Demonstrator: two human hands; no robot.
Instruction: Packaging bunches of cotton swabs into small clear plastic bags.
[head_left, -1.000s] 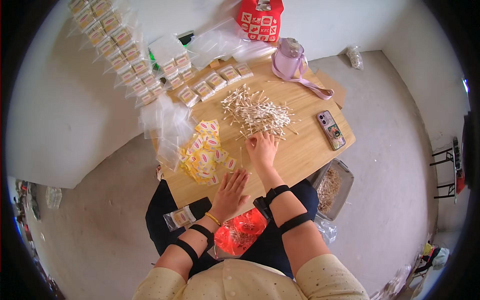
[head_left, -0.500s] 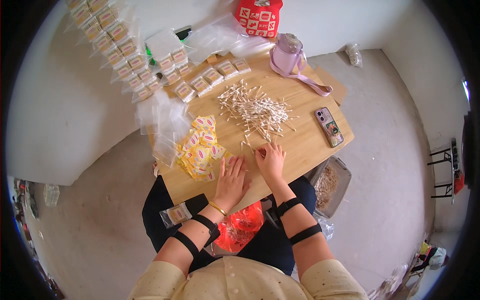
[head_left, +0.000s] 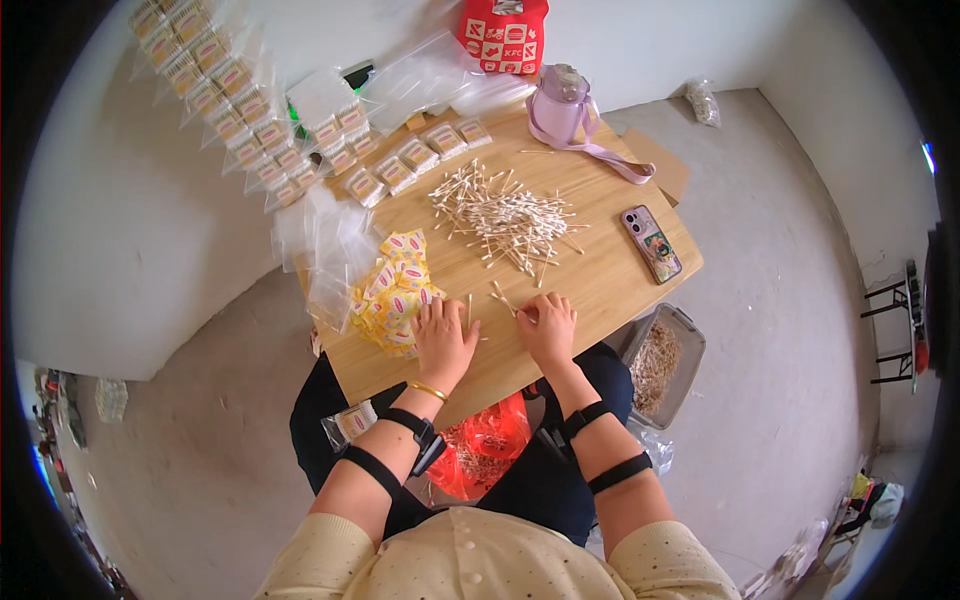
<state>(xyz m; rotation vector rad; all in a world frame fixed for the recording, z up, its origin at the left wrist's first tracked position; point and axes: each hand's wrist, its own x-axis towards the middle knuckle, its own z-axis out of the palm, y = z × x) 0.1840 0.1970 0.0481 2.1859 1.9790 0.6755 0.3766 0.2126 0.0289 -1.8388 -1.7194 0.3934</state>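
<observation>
Both hands have drawn back toward the body since a second ago. Then the right hand (head_left: 548,328) reached up near the swab pile (head_left: 505,215); now it rests close to the near edge of the counter (head_left: 600,280). The left hand (head_left: 443,340) has moved up beside it, so the two sit almost level, a short gap between them.

A few loose swabs (head_left: 503,300) lie just beyond the right hand's fingertips, some touching them. The big pile sits well apart, farther up the counter toward its middle.

The right grip is curled, fingers and thumb drawn together at the fingertips on what seems to be a few swabs; the pinch itself is too small to see clearly. The left grip is flat and spread, palm down on the counter, with one swab lying at its fingertips. It holds nothing.

Just left of the left hand lies a heap of yellow packets (head_left: 395,295), touching clear bags (head_left: 325,245) that spill off the counter's edge. A phone (head_left: 652,243) lies to the right, and a lilac bottle (head_left: 560,100) stands at the far side. Rows of packed bags (head_left: 400,170) run along the far left.
</observation>
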